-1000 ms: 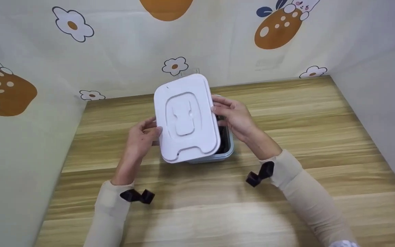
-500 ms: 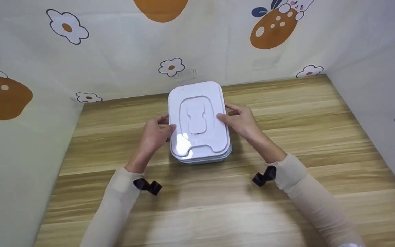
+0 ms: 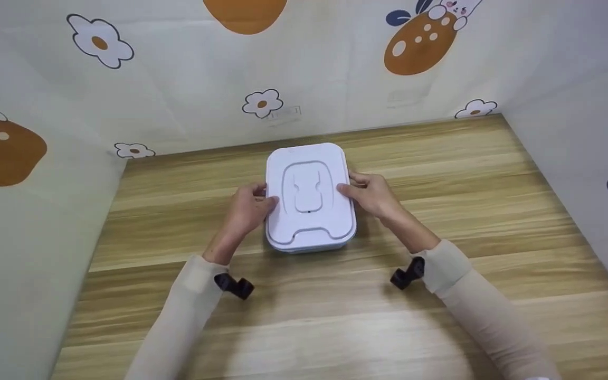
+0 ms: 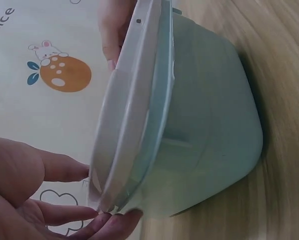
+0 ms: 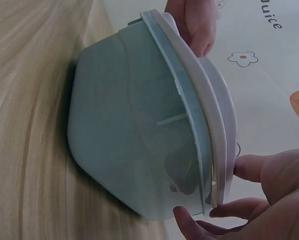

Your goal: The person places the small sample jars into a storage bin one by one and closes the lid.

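Note:
A white lid (image 3: 308, 224) with a moulded fork-and-spoon recess sits on top of a pale blue-green plastic food container (image 4: 214, 105), which stands on the table. In both wrist views the lid lies along the container's rim, with a thin gap near the hands. My left hand (image 3: 249, 209) pinches the lid's left edge, thumb on top and fingertips beneath it. On the opposite edge my right hand (image 3: 375, 196) does the same, its lower fingers close to the container's rim. Something dark (image 5: 182, 167) shows through the container wall; the lid hides the rest of the inside.
The wood-grain table (image 3: 335, 316) carries the container near its back edge. A cream sheet (image 3: 188, 79) printed with flowers and rabbits rises behind and at both sides. A black wrist camera (image 3: 234, 286) hangs from the left sleeve, another black camera (image 3: 407, 273) from the right.
Both hands have brought the lid down and to the right, from tilted above the container to lying level over its rim. The container's open corner is now covered.

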Demonstrator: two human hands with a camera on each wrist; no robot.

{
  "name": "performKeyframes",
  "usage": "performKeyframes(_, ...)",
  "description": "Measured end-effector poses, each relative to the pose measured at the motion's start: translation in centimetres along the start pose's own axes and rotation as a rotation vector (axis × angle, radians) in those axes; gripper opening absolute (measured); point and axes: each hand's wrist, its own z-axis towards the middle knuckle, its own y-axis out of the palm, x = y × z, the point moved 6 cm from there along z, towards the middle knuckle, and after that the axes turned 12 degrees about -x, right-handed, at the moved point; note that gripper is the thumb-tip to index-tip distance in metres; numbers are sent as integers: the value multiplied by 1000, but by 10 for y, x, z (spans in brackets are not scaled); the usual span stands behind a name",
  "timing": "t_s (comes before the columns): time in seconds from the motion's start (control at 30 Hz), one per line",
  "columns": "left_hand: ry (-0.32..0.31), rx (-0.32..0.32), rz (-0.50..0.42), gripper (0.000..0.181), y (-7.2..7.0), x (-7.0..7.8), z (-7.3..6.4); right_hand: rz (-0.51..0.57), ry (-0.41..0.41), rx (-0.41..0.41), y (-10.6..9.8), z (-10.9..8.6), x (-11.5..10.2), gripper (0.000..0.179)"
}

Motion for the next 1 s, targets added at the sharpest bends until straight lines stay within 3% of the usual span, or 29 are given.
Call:
performKeyframes(0.23,-47,-8,6,60,8,-7,-2,-12,17,-37,1,0,8,55)
performKeyframes(0.6,-25,-4,-4,59,4,-14,-1,86,3,-49,4,2,12,51)
performKeyframes(0.77,-29,-9,-30,55,-9,-18,3,37,19,-72,-4,2,18,56)
performKeyframes(0.87,-7,53,28,56,-25,-22,6,19,16,-56,-22,2,20,59)
performKeyframes(1.0,3,167,158,62,-48,-29,8,-164,-72,33,-60,1,16,62)
